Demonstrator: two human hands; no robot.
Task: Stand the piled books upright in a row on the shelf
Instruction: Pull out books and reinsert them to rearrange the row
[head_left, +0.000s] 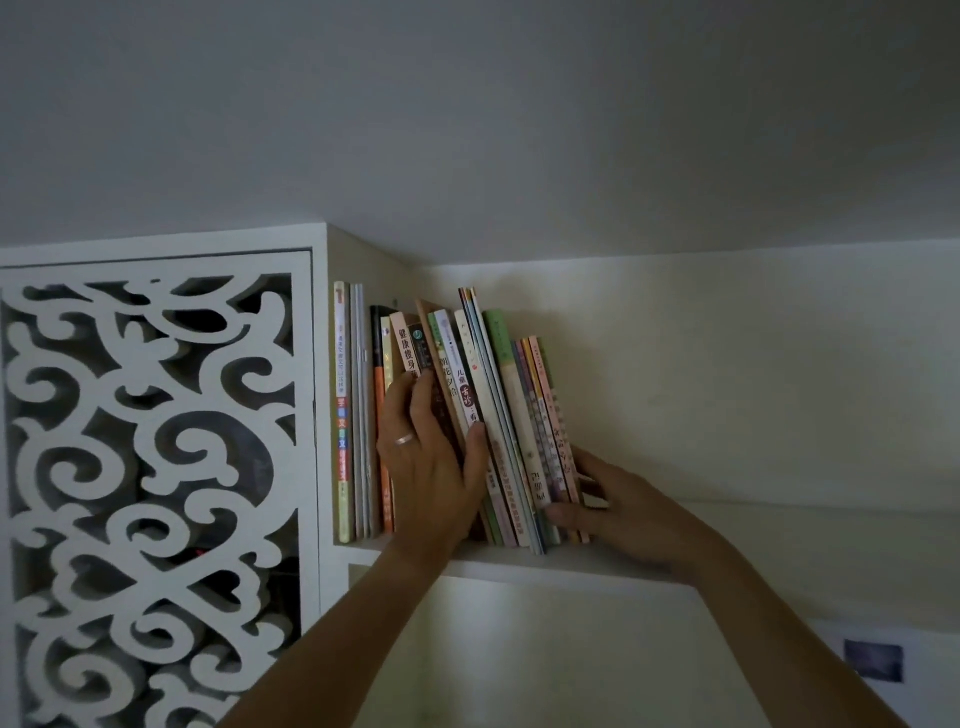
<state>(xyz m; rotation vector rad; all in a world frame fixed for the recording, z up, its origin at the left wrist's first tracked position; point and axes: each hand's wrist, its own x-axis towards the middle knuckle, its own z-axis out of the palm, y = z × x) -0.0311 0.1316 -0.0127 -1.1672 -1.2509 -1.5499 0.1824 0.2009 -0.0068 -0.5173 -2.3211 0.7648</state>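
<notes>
Head view: the books (467, 415) already stand in 1 row on the shelf (545, 566), against the cabinet (156, 467) at 9 o'clock, though the right part leans left. No pile shows; only straightening seems left. I count roughly 20 spines, too tight to be sure. The left hand (431, 467) grasps several middle spines; the right hand (618, 509) clasps the end books at 3 o'clock.

A white shelf (519, 564) carries a leaning row of books (467, 415).
</notes>
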